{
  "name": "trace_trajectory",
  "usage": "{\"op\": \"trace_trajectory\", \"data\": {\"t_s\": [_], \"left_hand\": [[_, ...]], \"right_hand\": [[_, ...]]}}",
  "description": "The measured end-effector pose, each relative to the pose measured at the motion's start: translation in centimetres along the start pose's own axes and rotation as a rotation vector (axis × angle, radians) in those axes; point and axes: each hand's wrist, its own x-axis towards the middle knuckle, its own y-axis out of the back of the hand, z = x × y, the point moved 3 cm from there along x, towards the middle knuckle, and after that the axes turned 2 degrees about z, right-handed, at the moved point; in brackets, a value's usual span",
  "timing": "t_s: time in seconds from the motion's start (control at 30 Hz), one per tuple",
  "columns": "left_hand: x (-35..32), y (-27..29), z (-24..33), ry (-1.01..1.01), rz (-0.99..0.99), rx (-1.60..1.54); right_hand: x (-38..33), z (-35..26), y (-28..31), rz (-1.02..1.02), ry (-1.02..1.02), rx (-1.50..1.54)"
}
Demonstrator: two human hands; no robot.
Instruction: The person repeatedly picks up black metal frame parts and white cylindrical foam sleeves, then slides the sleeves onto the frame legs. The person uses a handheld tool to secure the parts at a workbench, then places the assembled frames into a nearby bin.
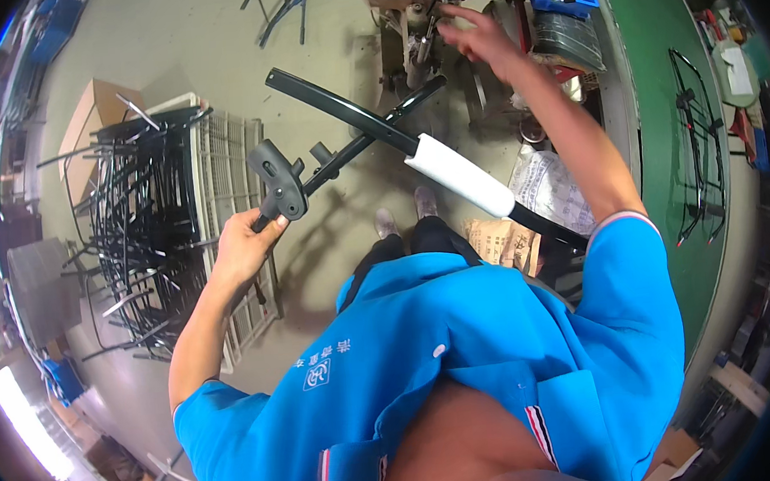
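My left hand (243,247) pinches the near end of a black tubular frame (355,148) beside its dark grey plastic joint piece (281,183). Two black tubes of this frame cross in front of my body, and one carries a white sleeve (459,176). That sleeved tube runs down to the right, toward my right upper arm. My right hand (485,41) is raised at the far right, fingers stretched and apart, close to a metal machine (408,22). It appears to hold nothing, though its fingertips overlap the machine's parts and any contact is hard to judge.
A large stack of black tubular frames (144,223) leans by a white wire rack (232,189) on the left. Another frame lies on the floor (284,13) far off. A green-topped surface (670,191) with a black frame (698,139) and a brown paper sack (503,242) are to the right.
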Motion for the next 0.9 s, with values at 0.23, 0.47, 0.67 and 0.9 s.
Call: {"op": "trace_trajectory", "data": {"t_s": [0.23,0.47,0.67,0.9], "left_hand": [[5.4,1.4,4.1,-0.131,-0.044,0.094],[9.8,1.3,8.6,-0.103,-0.042,0.006],[10.0,0.1,9.0,-0.065,-0.038,-0.049],[9.2,-1.3,11.4,0.029,-0.048,-0.088]], "right_hand": [[-15.9,-1.3,-4.6,-0.21,0.164,-0.296],[-10.1,-4.0,-0.7,0.004,0.285,-0.735],[-9.1,-4.2,1.1,-0.043,0.289,-0.704],[-7.5,-4.8,3.0,-0.068,0.375,-0.704]]}}
